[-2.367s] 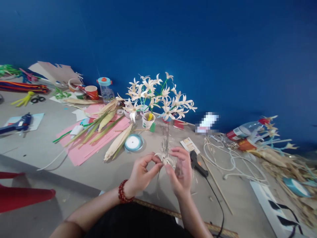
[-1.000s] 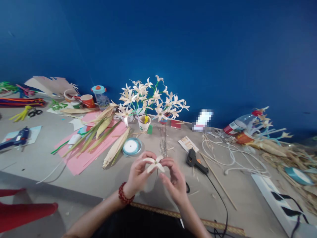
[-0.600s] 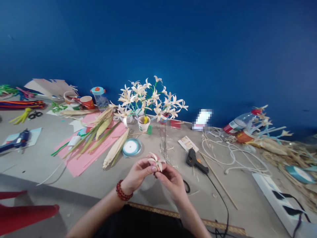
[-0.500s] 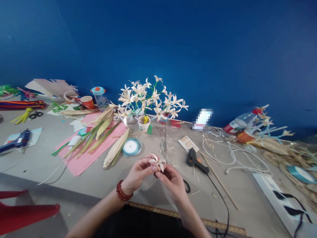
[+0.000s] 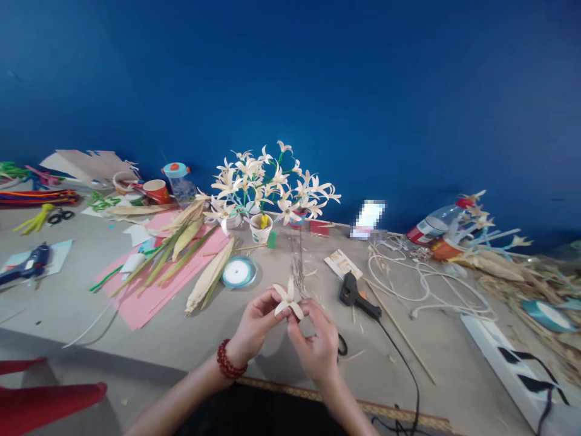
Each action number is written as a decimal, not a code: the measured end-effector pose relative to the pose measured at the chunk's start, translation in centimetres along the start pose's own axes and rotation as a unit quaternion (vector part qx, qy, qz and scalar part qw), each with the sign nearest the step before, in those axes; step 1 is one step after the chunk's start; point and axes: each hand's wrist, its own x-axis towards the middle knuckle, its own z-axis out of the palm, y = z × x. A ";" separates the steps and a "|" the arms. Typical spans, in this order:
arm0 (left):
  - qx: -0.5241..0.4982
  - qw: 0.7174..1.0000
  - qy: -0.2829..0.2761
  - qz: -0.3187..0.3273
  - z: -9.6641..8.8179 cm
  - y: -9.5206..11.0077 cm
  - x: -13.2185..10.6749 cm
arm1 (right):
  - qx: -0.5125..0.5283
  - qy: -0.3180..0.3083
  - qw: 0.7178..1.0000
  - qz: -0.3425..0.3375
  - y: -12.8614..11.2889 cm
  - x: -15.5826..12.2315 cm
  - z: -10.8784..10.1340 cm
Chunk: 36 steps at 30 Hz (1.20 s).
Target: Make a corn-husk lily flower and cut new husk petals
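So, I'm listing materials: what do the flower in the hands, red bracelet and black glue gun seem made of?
Flower: probably dried corn husk, matte and cream; its petals resemble the pale husk lying nearby.
Red bracelet: beads with a slight sheen, perhaps wood or plastic; I can't tell which.
Black glue gun: likely hard, dull plastic, judging by its evenly dark, moulded shape.

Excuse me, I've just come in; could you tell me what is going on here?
Someone's bare left hand and right hand hold a small pale flower between them, petals spread, above a grey table. Beyond the hands, more pale flowers stand in cups near a blue wall. A black glue gun lies to the right, and a blue-rimmed spool lies to the left, beside a pale husk.
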 end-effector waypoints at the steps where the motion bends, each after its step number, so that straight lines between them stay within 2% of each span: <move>1: 0.005 1.000 0.011 0.000 0.0 -0.1 0.0 | -0.003 0.004 1.000 -0.005 0.1 -0.1 0.1; 7: -0.011 0.999 0.043 -0.025 -0.9 -1.1 -0.2 | 0.015 -0.027 1.000 0.004 -0.6 -0.2 -0.5; 10: 0.015 0.998 0.044 -0.048 -1.5 -1.3 0.1 | 0.013 -0.074 0.997 -0.007 -0.5 -0.4 -1.5; 12: 0.034 0.999 0.032 -0.026 -1.9 -1.3 0.5 | -0.016 -0.092 0.996 -0.008 0.2 -0.6 -2.7; 14: 0.044 0.999 0.023 -0.011 -2.2 -1.3 0.9 | -0.073 -0.090 0.993 0.005 1.8 -0.8 -4.6; 17: 0.050 0.999 0.011 -0.008 -2.8 -1.6 1.3 | -0.203 -0.052 0.976 0.053 5.1 -0.9 -8.6; 19: 0.051 0.999 0.003 -0.009 -3.1 -2.1 1.4 | -0.321 -0.028 0.940 0.111 7.4 -0.6 -11.6; 20: 0.049 0.999 0.001 -0.009 -3.3 -2.4 1.5 | -0.371 -0.037 0.918 0.137 8.5 -0.5 -12.9; 22: 0.046 0.999 -0.003 -0.010 -3.4 -2.8 1.5 | -0.400 -0.045 0.902 0.154 10.1 -0.1 -15.1; 24: 0.044 0.999 -0.003 -0.010 -3.5 -3.1 1.5 | -0.404 -0.069 0.899 0.156 11.2 0.2 -16.5; 29: 0.039 0.999 0.013 -0.003 -3.7 -3.3 1.5 | -0.377 -0.138 0.907 0.125 12.3 0.3 -16.8; 36: 0.037 0.999 0.018 -0.008 -3.6 -3.3 1.7 | -0.351 -0.144 0.918 0.111 12.5 0.3 -16.4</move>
